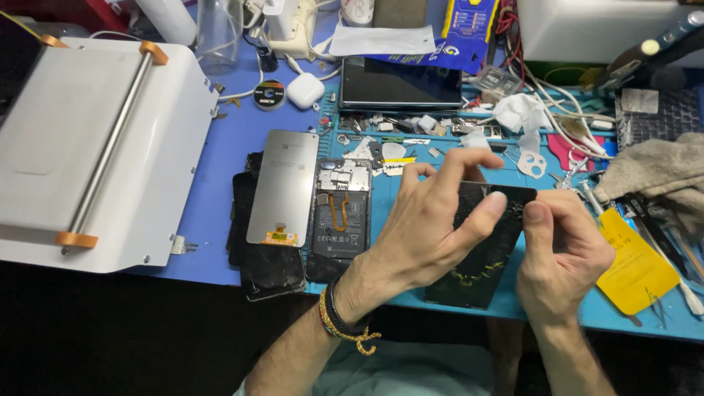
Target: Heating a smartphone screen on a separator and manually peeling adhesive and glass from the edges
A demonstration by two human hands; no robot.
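Head camera looks down at a blue mat (220, 139). Both hands pinch a black phone panel (480, 253) over the mat's front edge: left hand (425, 235) from above, right hand (561, 253) on its right side. A yellow flat packet (636, 268) lies just right. A blue and yellow package (462, 33) sits at the back.

A blue work table (220, 139) is full of small parts. A big white machine (95, 147) sits on it. Below is dark.
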